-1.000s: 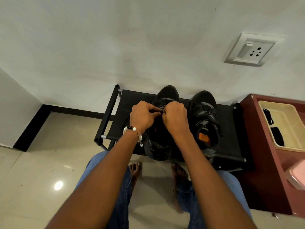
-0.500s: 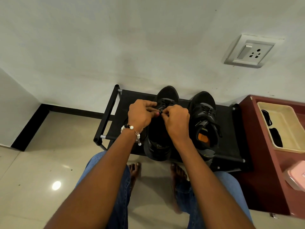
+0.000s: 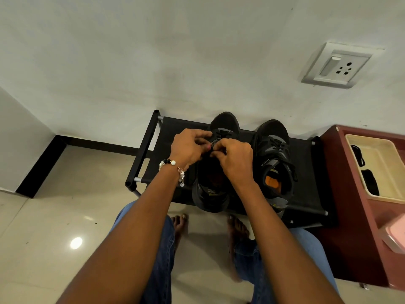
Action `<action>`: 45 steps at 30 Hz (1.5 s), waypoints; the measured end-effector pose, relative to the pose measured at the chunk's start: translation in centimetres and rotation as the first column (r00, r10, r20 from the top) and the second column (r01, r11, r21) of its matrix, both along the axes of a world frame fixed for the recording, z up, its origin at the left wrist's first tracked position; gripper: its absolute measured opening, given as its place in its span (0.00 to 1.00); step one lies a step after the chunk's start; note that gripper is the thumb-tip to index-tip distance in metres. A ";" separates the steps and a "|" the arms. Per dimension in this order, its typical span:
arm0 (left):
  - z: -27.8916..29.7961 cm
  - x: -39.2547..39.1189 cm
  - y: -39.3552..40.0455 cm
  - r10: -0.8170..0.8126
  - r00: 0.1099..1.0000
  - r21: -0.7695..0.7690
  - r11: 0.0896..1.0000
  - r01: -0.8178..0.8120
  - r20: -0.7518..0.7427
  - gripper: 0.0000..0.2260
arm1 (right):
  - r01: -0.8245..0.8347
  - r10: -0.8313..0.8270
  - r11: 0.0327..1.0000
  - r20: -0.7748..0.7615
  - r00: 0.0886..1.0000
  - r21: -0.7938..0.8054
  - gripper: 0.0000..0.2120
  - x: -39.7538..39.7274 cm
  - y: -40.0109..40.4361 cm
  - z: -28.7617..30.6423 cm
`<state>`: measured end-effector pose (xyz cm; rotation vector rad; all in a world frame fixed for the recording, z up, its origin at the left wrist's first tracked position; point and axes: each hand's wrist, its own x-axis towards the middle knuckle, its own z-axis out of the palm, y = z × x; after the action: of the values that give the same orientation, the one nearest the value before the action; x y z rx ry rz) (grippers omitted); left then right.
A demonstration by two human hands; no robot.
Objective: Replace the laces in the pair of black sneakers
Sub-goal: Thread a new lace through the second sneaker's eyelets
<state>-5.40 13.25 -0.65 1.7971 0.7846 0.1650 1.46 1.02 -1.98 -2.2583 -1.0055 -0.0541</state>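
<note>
Both grips pinch lace [image 3: 215, 143] | left sneaker [image 3: 215, 167] toe toward wall, lengthwise away

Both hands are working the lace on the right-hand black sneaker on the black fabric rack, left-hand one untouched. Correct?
Wrong shoe. In the head view the left hand and right hand pinch the black lace on the left-hand black sneaker; the right-hand black sneaker is the untouched one. Both do sit on the black fabric rack.

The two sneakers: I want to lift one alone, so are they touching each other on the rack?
Apart. The head view shows a strip of black rack between the left sneaker and right sneaker.
</note>
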 end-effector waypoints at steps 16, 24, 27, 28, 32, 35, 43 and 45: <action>0.5 0.7 0.0 -0.098 0.991 0.270 0.955 0.119 -0.092 0.03 | 0.001 0.020 0.992 -0.166 0.986 0.122 0.23 0.6 -0.5 0.2; 0.0 0.2 0.5 -0.002 0.980 0.494 0.863 0.101 -0.197 0.05 | 0.001 0.033 0.989 -0.224 0.974 0.149 0.22 0.6 -0.5 0.3; 0.8 0.7 0.2 -0.102 0.993 0.450 0.885 0.118 -0.060 0.06 | 0.016 0.015 0.990 -0.221 0.975 0.138 0.23 0.7 -0.4 0.2; 0.9 0.8 0.1 -0.152 0.986 0.429 0.889 0.164 -0.062 0.06 | 0.022 0.008 0.991 -0.221 0.975 0.131 0.23 0.7 -0.4 0.2; 0.6 1.0 0.2 -0.187 0.977 0.396 0.893 0.212 -0.102 0.05 | 0.025 0.008 0.989 -0.227 0.974 0.144 0.22 0.7 -0.5 0.1; 0.6 1.0 0.4 -0.163 0.982 0.311 0.932 0.184 -0.093 0.05 | 0.029 0.009 0.987 -0.229 0.973 0.161 0.22 0.7 -0.5 0.0; 0.6 0.9 0.7 -0.218 0.961 0.125 0.963 0.240 -0.168 0.04 | 0.038 0.026 0.980 -0.311 0.950 0.197 0.22 0.9 -0.6 -0.1; 0.7 0.9 0.4 -0.226 0.953 0.117 0.960 0.253 -0.202 0.06 | 0.005 0.062 0.982 -0.351 0.934 0.187 0.21 1.2 -0.9 0.1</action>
<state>-4.54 13.69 0.05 2.0485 0.6907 -0.1130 2.64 0.10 -1.85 -1.9896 -0.8023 0.2574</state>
